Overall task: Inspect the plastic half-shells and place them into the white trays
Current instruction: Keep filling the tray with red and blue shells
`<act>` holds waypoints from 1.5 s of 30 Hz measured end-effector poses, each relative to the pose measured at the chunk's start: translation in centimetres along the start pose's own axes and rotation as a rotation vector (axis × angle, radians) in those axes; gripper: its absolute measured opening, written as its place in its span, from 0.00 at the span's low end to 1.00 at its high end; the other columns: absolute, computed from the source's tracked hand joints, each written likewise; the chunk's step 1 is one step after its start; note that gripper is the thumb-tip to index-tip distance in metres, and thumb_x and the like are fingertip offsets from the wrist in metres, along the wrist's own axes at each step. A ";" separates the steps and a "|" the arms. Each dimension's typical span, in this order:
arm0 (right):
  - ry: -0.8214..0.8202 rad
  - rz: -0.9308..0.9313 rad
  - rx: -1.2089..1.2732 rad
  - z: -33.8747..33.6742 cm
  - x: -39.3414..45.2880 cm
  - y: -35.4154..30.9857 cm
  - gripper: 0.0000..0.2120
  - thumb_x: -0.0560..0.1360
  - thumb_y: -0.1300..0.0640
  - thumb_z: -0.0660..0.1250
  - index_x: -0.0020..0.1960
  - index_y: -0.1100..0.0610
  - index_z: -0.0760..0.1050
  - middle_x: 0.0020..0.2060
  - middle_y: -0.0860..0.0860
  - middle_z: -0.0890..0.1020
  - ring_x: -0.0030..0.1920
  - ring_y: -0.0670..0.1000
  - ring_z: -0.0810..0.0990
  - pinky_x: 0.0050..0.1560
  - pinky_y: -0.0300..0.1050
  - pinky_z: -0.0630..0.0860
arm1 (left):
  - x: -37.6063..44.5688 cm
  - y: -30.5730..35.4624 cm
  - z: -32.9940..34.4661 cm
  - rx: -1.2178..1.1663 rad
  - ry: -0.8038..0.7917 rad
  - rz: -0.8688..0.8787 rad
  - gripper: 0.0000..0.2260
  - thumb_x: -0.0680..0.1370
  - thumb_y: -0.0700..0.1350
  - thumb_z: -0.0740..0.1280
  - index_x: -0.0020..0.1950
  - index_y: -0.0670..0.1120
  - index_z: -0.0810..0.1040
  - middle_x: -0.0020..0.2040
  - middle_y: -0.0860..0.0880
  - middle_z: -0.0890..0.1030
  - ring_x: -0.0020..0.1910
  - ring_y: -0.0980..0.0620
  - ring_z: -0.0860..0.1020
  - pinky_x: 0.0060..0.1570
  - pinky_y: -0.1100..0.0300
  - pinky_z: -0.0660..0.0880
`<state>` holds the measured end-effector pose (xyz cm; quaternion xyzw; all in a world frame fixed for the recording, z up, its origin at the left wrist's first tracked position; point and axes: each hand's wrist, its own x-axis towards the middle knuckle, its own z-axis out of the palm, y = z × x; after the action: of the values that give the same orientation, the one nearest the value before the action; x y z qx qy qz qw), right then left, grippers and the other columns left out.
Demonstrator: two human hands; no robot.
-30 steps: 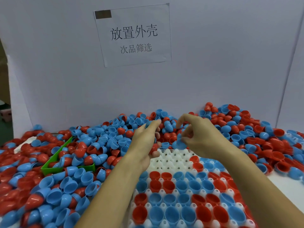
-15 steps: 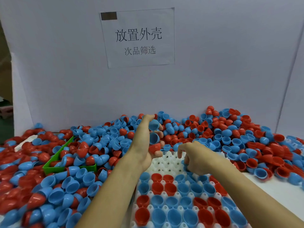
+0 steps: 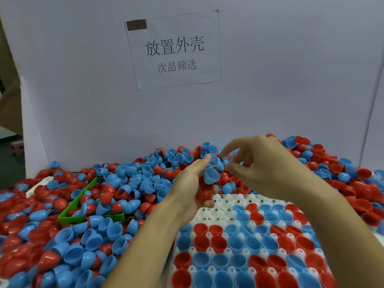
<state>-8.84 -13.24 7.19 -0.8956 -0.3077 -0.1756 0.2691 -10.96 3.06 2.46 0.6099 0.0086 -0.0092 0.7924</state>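
A white tray (image 3: 209,213) lies in front of me, most of its pockets filled with red and blue half-shells. My left hand (image 3: 193,183) is raised over the tray's far left corner and holds a small stack: blue half-shells (image 3: 212,175) on top and a red half-shell (image 3: 204,195) lower down. My right hand (image 3: 257,163) hovers just right of that stack with its fingers loosely curled, its fingertips close to the top blue shell. I see nothing held in it.
A deep pile of loose red and blue half-shells (image 3: 128,179) surrounds the tray on the left, back and right. A green bin (image 3: 91,218) sits half buried at the left. A white backboard with a paper sign (image 3: 174,50) closes off the rear.
My right hand has risen from the tray's far edge up to the stack in my left hand. My left hand has kept holding its shells in about the same place.
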 end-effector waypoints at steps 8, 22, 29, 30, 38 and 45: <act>0.076 -0.041 -0.110 1.3 0.2 -0.1 0.07 0.74 0.53 0.74 0.52 0.48 0.84 0.35 0.37 0.78 0.33 0.39 0.77 0.32 0.29 0.72 | -0.3 -0.1 1.3 0.091 -0.089 0.061 0.14 0.83 0.56 0.60 0.54 0.49 0.79 0.42 0.47 0.77 0.30 0.54 0.73 0.22 0.63 0.65; -0.468 0.225 -0.349 8.0 1.9 4.2 0.05 0.72 0.61 0.70 0.45 0.56 0.84 0.45 0.52 0.85 0.45 0.54 0.83 0.48 0.53 0.83 | 0.4 0.3 -0.8 -0.254 0.145 0.078 0.17 0.73 0.32 0.53 0.56 0.42 0.76 0.45 0.43 0.72 0.37 0.48 0.71 0.29 0.57 0.72; -0.513 0.239 -0.343 8.2 1.2 4.3 0.08 0.74 0.61 0.69 0.51 0.56 0.84 0.49 0.53 0.85 0.47 0.54 0.83 0.50 0.52 0.83 | 0.7 0.2 -0.5 -0.178 0.049 0.149 0.22 0.76 0.25 0.52 0.61 0.43 0.76 0.54 0.42 0.74 0.44 0.48 0.79 0.37 0.52 0.80; -0.518 0.233 -0.335 7.8 1.0 4.1 0.10 0.75 0.61 0.68 0.55 0.56 0.83 0.52 0.54 0.84 0.49 0.54 0.83 0.52 0.51 0.82 | 0.7 0.1 -0.5 -0.146 0.049 0.156 0.21 0.77 0.25 0.53 0.60 0.44 0.76 0.54 0.42 0.74 0.43 0.49 0.80 0.38 0.53 0.81; -0.144 0.066 -0.080 1.6 0.1 1.7 0.06 0.80 0.55 0.65 0.51 0.43 0.76 0.32 0.46 0.83 0.33 0.45 0.81 0.35 0.37 0.78 | 1.2 -1.3 0.0 0.158 0.106 0.185 0.07 0.83 0.36 0.61 0.57 0.46 0.74 0.53 0.44 0.79 0.45 0.49 0.85 0.44 0.53 0.83; -0.189 0.087 0.114 0.6 -0.2 0.6 0.13 0.80 0.48 0.66 0.41 0.51 0.84 0.25 0.49 0.79 0.22 0.46 0.70 0.23 0.35 0.67 | 0.8 -1.8 0.7 0.240 0.161 0.397 0.08 0.77 0.42 0.72 0.54 0.50 0.77 0.52 0.47 0.83 0.45 0.51 0.85 0.41 0.61 0.82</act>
<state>-8.56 -13.34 6.35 -0.9039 -0.3021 -0.0605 0.2967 -10.21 1.88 0.88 0.6882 -0.0497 0.1943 0.6973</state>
